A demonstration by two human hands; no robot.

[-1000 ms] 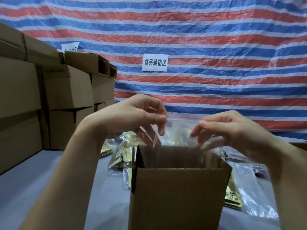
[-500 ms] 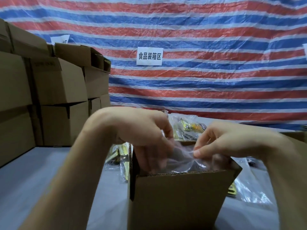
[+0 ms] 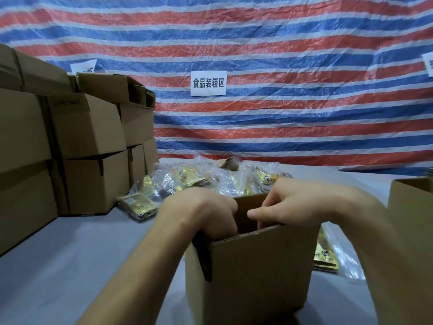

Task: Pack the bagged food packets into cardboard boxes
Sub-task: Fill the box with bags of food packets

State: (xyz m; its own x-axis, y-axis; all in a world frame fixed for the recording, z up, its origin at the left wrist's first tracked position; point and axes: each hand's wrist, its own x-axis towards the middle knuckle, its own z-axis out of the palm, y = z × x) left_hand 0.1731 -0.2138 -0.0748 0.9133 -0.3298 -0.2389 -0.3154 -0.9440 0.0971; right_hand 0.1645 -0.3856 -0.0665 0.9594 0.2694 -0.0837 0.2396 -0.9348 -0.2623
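An open cardboard box stands on the grey table in front of me. My left hand reaches over its left rim with the fingers down inside, out of sight. My right hand dips in from the right, its fingertips below the front rim. The clear bag of packets is hidden inside the box, so I cannot tell whether either hand holds it. Behind the box lies a pile of clear bagged gold and yellow food packets.
Closed cardboard boxes are stacked along the left side. Another open box stands at the right edge. A bagged gold packet lies right of my box. A striped tarp with a white sign hangs behind the table.
Both hands went from pinching the clear bag above the box to pushing down inside it. The bag has dropped out of sight below the rim.
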